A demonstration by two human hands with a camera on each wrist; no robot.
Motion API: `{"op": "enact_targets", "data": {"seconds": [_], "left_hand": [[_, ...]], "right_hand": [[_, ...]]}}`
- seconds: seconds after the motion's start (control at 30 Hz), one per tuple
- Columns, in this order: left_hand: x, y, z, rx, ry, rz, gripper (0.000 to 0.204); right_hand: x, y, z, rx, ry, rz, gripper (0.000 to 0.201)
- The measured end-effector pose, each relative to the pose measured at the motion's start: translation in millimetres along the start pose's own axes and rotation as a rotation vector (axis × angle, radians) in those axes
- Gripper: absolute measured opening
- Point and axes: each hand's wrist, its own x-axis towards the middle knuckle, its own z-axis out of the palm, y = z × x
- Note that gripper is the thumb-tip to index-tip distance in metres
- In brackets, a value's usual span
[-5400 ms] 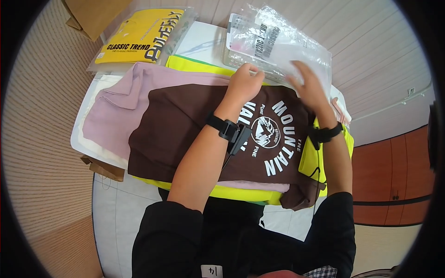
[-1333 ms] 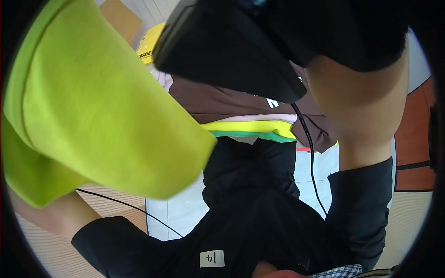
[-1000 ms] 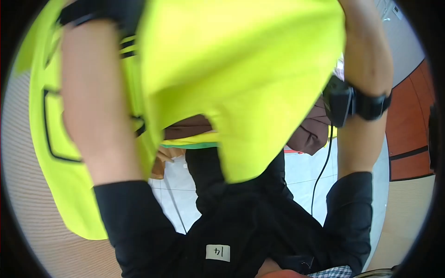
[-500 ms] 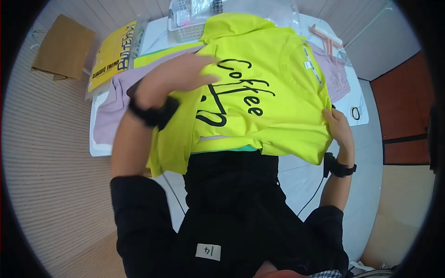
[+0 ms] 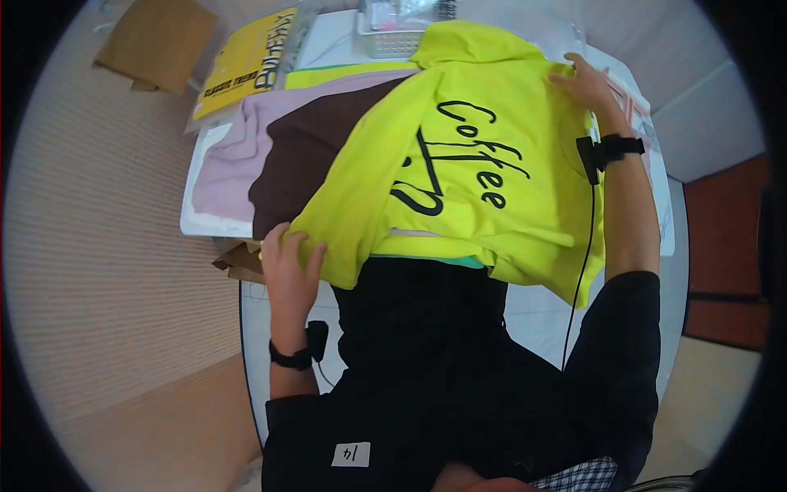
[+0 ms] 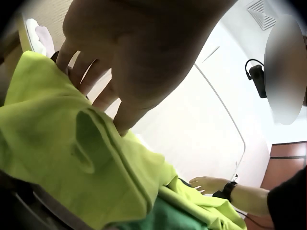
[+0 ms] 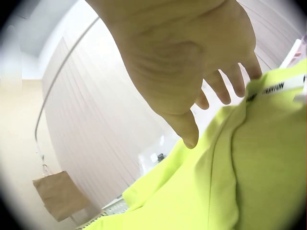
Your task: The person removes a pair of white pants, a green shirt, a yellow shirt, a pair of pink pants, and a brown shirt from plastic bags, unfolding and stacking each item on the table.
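A neon yellow-green shirt [image 5: 484, 156] with "Coffee" lettering lies spread over a pile of garments, its left sleeve slanting toward the table's near edge. My left hand [image 5: 293, 266] rests with spread fingers at that sleeve's end; in the left wrist view the hand [image 6: 129, 52] has its fingertips at the fabric's upper edge. My right hand [image 5: 592, 88] is at the shirt's far right, by the collar, fingers spread. The right wrist view shows this hand [image 7: 187, 62] with loosely extended fingers over the collar fabric [image 7: 225, 158]; whether all fingertips touch is unclear.
Brown [image 5: 307, 148] and pale purple garments [image 5: 234, 168] lie under and left of the shirt. A bagged yellow item [image 5: 246, 66] is at the back left, near a paper bag [image 5: 160, 41]. A white basket [image 5: 393, 44] stands behind. A cable hangs from the right wrist.
The yellow-green shirt came down over the pile. My left hand has moved from above the shirt to the sleeve end; my right hand left the near right edge for the far collar area.
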Motion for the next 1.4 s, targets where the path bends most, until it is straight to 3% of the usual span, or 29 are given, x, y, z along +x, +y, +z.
{"op": "enact_targets", "data": {"seconds": [0.03, 0.1, 0.13, 0.17, 0.2, 0.23, 0.27, 0.4, 0.47, 0.53, 0.63, 0.73, 0.8, 0.87, 0.9, 0.97, 1.03, 1.1, 1.23, 1.37, 1.4], "left_hand": [[-2, -2, 3, 0.019, 0.052, 0.04, 0.023], [-6, -5, 4, 0.01, 0.092, 0.049, 0.017], [-7, -5, 0, -0.044, 0.14, 0.033, 0.014], [-4, -5, -4, -0.101, 0.187, 0.022, 0.011], [0, -8, -10, -0.106, 0.193, 0.018, 0.011], [9, -13, -20, -0.199, 0.229, -0.155, 0.01], [18, -19, -31, -0.291, 0.261, -0.327, 0.011], [98, -54, -74, -0.122, 0.441, -0.151, 0.017], [147, -78, -89, -0.103, 0.427, -0.029, 0.015], [194, -81, -92, -0.092, 0.386, -0.029, 0.017], [254, -79, -74, 0.068, 0.336, 0.016, 0.023], [290, -97, -20, 0.096, 0.294, 0.025, 0.023], [306, -108, 23, 0.172, 0.331, -0.054, 0.026], [296, -79, 46, 0.018, 0.307, 0.002, 0.026], [286, -57, 49, -0.095, 0.201, 0.002, 0.025], [278, -26, 66, -0.294, 0.014, 0.044, 0.026], [275, 1, 83, -0.451, -0.156, 0.078, 0.028], [274, 32, 93, -0.602, -0.316, 0.017, 0.029], [275, 61, 121, -0.67, -0.476, -0.085, 0.028], [268, 39, 160, -0.665, -0.422, -0.111, 0.028], [264, 26, 168, -0.737, -0.336, -0.11, 0.028]], "right_hand": [[7, -4, 3, 0.004, 0.001, -0.023, 0.047], [18, -3, 4, -0.088, -0.219, -0.01, 0.044], [17, -3, 7, -0.1, -0.104, -0.045, 0.031], [17, 2, 3, -0.105, -0.099, -0.054, 0.031], [12, 5, -5, -0.101, 0.053, -0.137, 0.03], [4, 3, -13, -0.096, 0.206, -0.217, 0.029], [-4, 3, -24, -0.101, 0.207, -0.219, 0.029], [-30, -5, -83, 0.026, 0.401, -0.044, 0.028], [-32, 11, -102, 0.097, 0.465, -0.005, 0.03], [-39, 3, -110, 0.067, 0.49, 0.007, 0.029], [-37, 9, -112, -0.031, 0.512, 0.031, 0.028], [-29, 40, -83, -0.192, 0.48, 0.045, 0.027], [-26, 45, -68, -0.266, 0.428, 0.056, 0.027], [-32, 27, -52, -0.205, 0.299, 0.078, 0.026], [-33, 16, -44, -0.206, 0.302, 0.077, 0.026], [-37, -13, -25, -0.066, 0.452, -0.29, 0.023], [-43, -60, -11, 0.265, 0.284, -0.281, 0.02], [-46, -107, 0, 0.631, -0.004, -0.15, 0.021], [-43, -167, 35, 0.989, -0.303, -0.049, 0.019], [-23, -154, 97, 1.121, -0.474, 0.063, 0.019], [-22, -146, 114, 1.23, -0.503, 0.145, 0.018]]}}
